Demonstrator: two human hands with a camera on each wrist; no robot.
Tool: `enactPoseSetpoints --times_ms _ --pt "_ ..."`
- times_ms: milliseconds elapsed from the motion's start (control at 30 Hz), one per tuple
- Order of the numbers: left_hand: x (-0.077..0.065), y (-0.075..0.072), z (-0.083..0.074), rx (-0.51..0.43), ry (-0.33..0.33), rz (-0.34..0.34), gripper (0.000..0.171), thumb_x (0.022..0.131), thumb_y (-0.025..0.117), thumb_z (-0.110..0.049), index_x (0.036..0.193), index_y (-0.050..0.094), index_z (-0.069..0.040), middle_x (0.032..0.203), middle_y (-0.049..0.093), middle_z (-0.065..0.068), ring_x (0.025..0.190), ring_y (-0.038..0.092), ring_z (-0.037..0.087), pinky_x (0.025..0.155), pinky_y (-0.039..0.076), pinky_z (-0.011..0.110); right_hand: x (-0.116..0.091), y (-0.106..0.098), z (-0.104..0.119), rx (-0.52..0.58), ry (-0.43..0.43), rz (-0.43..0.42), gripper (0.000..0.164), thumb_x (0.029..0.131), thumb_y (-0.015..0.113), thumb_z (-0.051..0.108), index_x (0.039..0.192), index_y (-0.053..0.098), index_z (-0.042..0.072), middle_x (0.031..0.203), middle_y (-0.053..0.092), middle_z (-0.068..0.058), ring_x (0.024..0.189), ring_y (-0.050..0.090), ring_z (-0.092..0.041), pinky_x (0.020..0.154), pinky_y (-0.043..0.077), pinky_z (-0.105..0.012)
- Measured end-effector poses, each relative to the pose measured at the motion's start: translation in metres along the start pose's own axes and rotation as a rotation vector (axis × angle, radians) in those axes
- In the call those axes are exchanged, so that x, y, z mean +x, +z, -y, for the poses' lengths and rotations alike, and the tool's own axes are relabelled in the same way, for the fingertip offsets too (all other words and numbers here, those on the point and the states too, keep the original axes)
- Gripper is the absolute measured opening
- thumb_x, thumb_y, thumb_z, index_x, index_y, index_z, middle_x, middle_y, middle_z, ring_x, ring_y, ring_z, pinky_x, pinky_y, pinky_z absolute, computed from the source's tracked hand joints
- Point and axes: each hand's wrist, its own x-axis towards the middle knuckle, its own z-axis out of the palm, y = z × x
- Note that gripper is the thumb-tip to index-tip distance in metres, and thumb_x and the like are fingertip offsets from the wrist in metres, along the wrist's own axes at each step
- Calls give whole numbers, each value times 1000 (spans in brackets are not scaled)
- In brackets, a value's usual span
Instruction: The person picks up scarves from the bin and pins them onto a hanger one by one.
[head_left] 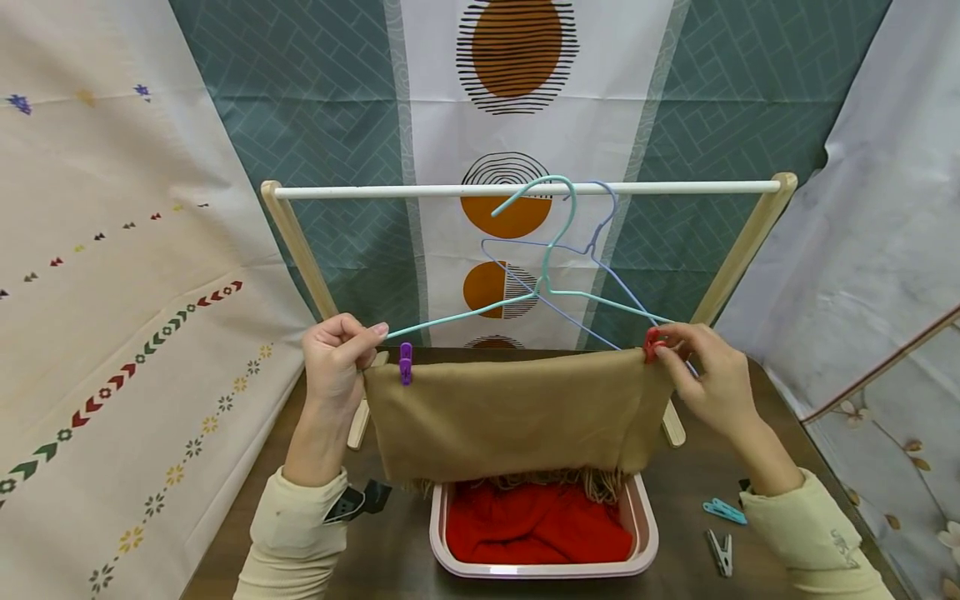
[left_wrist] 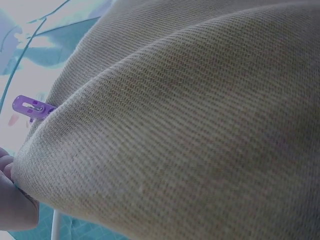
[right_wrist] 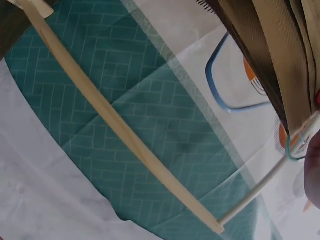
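Observation:
A tan fringed scarf hangs folded below a mint-green hanger. At the hanger's left end my left hand grips the hanger and the scarf's corner. A purple clothespin sits on the scarf's upper edge near that hand; the left wrist view also shows this purple clothespin beyond the cloth. With thumb and fingers my right hand pinches a red clothespin at the scarf's upper right edge. The mint hook overlaps the white rod; whether it touches, I cannot tell.
A blue hanger hangs on the rod behind, between wooden posts. Below the scarf stands a pink-white basin with red cloth. Blue and grey clothespins lie at the right on the dark table.

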Motion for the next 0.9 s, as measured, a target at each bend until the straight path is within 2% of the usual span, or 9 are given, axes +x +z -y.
enactPoseSetpoints --times_ms 100,233,333,433,500,533,633,733,900 --pt "0 0 0 -5 3 1 39 70 46 27 48 54 -4 40 31 -1 42 13 13 41 8 24 -1 4 3 -10 11 -87 47 87 56 44 90 66 -3 71 60 -9 55 48 -7 54 36 -15" --pt "0 0 0 -17 15 16 40 70 45 27 49 55 -5 40 33 -1 41 13 13 40 8 24 -1 11 6 -68 22 -228 45 85 60 42 78 67 -2 64 58 -11 51 42 -13 54 31 -14" --pt "-1 -1 1 -23 25 29 41 70 44 28 49 56 -6 40 33 -1 41 13 12 40 8 24 0 14 6 -89 34 -349 43 82 62 38 73 63 -4 65 56 -16 56 40 -24 61 28 -17" --pt "-1 -2 2 -29 37 41 43 70 43 28 50 56 -7 40 31 0 41 13 12 39 8 24 2 14 5 -81 51 -400 44 79 63 39 78 62 -6 76 57 -21 67 43 -35 70 30 -21" --pt "-1 -3 2 -31 44 48 43 70 42 28 50 56 -8 40 30 0 41 13 12 39 9 24 2 11 3 -69 58 -367 47 80 62 40 84 63 -6 82 59 -23 74 46 -37 74 31 -22" --pt "-1 -3 2 -28 47 50 43 70 42 27 50 56 -8 40 30 0 40 13 12 39 9 24 2 9 3 -57 60 -333 48 80 62 41 87 64 -6 84 60 -23 77 49 -33 76 33 -20" --pt "-1 -3 2 -24 51 46 42 70 43 27 50 56 -8 40 30 0 40 14 12 39 9 24 1 3 1 14 62 -223 40 81 63 32 90 67 -7 82 63 -21 81 56 -12 74 36 -14" --pt "-1 -3 2 -24 39 33 40 70 44 26 50 55 -6 40 31 0 40 14 13 39 8 24 9 -5 15 109 63 -141 26 83 61 16 87 66 -9 76 63 -15 80 53 5 70 38 -10" --pt "-1 -3 2 -20 9 19 39 70 45 27 48 54 -4 40 32 -2 41 11 13 39 7 24 26 -16 35 217 24 -52 19 86 57 4 80 65 -12 74 61 -6 71 51 2 63 39 -9"
